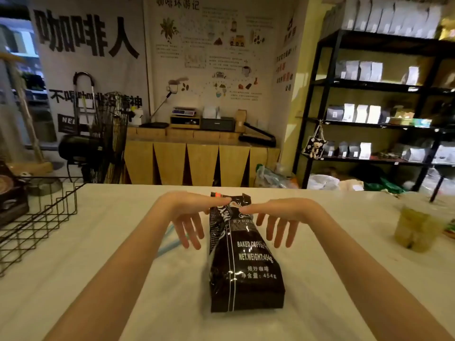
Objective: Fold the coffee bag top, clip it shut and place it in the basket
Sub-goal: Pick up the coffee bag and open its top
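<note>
A black coffee bag [246, 267] with white print lies flat on the white table [98, 279], its top end pointing away from me. My left hand [187, 215] and my right hand [280, 217] hover on either side of that top end. Each hand's thumb and forefinger pinch the bag's upper edge near the middle, while the other fingers are spread and hang down. A light blue clip [170, 239] lies on the table just under my left hand, partly hidden by it. A black wire basket [37, 217] stands at the table's left edge.
A clear plastic cup [416, 230] of greenish drink stands on the table at the right. A dark box [11, 198] sits beside the basket at far left. Beyond the table are a wooden counter [197, 158] and black shelves [369, 107] of bags.
</note>
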Tool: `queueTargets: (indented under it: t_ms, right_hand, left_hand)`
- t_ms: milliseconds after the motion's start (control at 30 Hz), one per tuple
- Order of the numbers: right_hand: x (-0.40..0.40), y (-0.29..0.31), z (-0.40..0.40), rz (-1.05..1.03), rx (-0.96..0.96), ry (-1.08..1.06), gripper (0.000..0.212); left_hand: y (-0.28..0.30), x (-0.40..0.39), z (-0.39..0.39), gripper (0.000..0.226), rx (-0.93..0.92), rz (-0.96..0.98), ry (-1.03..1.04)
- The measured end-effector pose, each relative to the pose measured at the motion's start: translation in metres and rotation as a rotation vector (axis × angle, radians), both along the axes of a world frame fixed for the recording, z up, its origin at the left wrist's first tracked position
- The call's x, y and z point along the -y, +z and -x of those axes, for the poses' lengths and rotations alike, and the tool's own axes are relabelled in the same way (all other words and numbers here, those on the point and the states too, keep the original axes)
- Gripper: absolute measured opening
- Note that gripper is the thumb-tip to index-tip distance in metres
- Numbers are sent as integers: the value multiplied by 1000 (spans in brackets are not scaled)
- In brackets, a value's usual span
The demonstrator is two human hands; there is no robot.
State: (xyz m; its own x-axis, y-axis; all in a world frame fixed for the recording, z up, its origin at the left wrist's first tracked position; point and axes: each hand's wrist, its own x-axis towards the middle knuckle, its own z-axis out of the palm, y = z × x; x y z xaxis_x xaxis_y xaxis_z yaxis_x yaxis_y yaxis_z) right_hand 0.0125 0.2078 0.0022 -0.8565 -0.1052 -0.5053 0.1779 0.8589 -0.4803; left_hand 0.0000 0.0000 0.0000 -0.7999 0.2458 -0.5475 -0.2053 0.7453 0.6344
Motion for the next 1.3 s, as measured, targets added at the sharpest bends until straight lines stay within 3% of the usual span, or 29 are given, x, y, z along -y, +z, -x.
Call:
queueTargets:
  t_ms: [100,233,533,633,767,900,1033,1133,1300]
  right_hand:
    - [4,-11,-1,51,140,-28,103]
    - [4,-26,-2,137,159,-74,116]
    - [4,-39,-9,255,61,-62,91]
    - [4,-38,-11,259,-36,-84,88]
    - [7,-26,-15,341,-268,-146,70]
    - [14,-23,-18,423,-562,-173,79]
    - [17,-26,-22,467,-772,-131,80]
    - [20,-32,-22,465,-848,-134,95]
    - [22,-46,-16,495,-877,-186,95]
  left_hand:
    - [-9,-4,-6,101,48,-2,12]
    - [-25,-5,-4,105,72,-63,-26]
    - [-26,-13,-9,83,32,-52,-108]
    - [-21,-13,-13,73,-50,-108,-57]
    - [-12,-12,-17,99,-236,-177,13]
    - [-5,-11,-20,120,-462,-313,36]
    - [2,-13,-26,126,-707,-336,-23]
    - [1,-13,-25,127,-769,-347,-32]
    - [-5,-15,-20,125,-727,-306,-71]
